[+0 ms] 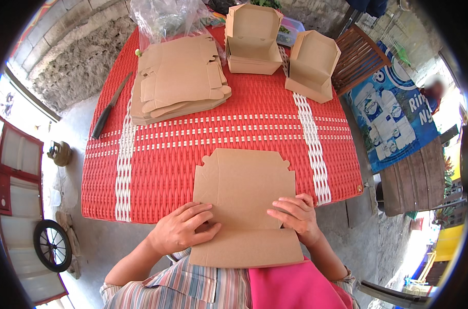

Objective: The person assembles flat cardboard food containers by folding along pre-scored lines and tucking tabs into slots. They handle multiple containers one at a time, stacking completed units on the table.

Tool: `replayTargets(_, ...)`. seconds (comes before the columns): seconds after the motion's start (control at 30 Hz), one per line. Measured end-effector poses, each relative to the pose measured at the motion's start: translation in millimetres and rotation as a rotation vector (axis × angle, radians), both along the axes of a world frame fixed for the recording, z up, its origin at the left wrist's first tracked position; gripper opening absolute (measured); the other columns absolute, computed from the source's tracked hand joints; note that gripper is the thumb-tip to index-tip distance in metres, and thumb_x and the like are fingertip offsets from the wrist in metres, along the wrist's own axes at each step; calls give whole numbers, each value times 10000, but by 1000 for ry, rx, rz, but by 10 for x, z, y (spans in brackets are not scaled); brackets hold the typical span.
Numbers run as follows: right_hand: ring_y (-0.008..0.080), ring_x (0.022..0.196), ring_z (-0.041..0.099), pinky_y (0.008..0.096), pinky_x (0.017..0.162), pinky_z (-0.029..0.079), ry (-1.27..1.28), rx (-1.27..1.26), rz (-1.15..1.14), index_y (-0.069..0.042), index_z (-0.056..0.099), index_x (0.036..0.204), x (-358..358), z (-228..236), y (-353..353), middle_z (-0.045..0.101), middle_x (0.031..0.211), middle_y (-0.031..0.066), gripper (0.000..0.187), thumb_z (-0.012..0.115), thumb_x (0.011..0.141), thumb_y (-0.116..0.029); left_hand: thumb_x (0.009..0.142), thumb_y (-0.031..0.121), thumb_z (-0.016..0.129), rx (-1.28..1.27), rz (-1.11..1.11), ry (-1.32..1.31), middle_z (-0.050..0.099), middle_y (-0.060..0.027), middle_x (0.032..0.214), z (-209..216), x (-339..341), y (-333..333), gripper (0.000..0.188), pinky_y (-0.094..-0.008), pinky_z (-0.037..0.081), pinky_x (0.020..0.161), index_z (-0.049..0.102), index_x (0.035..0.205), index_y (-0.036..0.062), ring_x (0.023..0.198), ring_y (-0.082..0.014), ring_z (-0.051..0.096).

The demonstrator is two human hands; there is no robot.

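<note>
A flat, unfolded brown cardboard food box point(244, 193) lies at the near edge of the red woven table, its front panel bent along a crease and reaching over the edge toward my body. My left hand point(185, 226) grips its left side near that crease, fingers curled on the top face. On the opposite side my right hand point(298, 217) holds the edge, fingers lying over the cardboard and thumb hidden. Farther back sits a stack of flat box blanks point(180, 72). Right of it stand open folded boxes point(254, 61) and another open box point(311, 69).
A knife with a black handle point(104, 119) rests at the left of the red woven table point(234, 136). A clear plastic bag point(167, 20) and a plastic container point(291, 31) are at the back. A wooden chair point(360, 59) stands at the right; beyond it hangs a blue banner point(391, 113).
</note>
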State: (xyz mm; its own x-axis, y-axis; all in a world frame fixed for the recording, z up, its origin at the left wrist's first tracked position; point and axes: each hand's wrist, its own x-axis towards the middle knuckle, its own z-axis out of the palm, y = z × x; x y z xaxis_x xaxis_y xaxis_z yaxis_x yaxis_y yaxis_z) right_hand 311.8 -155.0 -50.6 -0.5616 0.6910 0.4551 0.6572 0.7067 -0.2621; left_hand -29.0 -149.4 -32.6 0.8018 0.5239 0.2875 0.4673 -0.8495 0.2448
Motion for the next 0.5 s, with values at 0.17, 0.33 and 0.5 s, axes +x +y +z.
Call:
replayTargets(0.17, 180, 1018, 635, 369, 933, 404, 68, 50, -16, -151, 746, 1097, 4, -149, -32, 684, 1087, 11, 324, 636, 800, -220, 714, 102, 762, 154, 29, -144, 597, -55, 1025, -157, -9, -58, 311, -414, 574, 855, 678, 1005, 174, 1052, -262, 645)
replayTargets(0.33, 186, 1022, 634, 378, 916, 416, 68, 43, -10, -141, 750, 1079, -22, -145, -13, 688, 1084, 18, 338, 642, 770, -224, 717, 85, 755, 159, 12, -205, 654, -110, 1176, -112, 6, 13, 326, -420, 570, 818, 616, 1000, 167, 1066, -297, 653)
replayTargets(0.5, 179, 973, 641, 377, 886, 407, 132, -21, -58, -122, 756, 999, -76, -69, 33, 701, 1017, 13, 252, 697, 764, -192, 727, 108, 732, -67, 32, -182, 601, -143, 1337, -86, -4, 41, 386, -396, 567, 819, 613, 1091, 151, 1102, -302, 647)
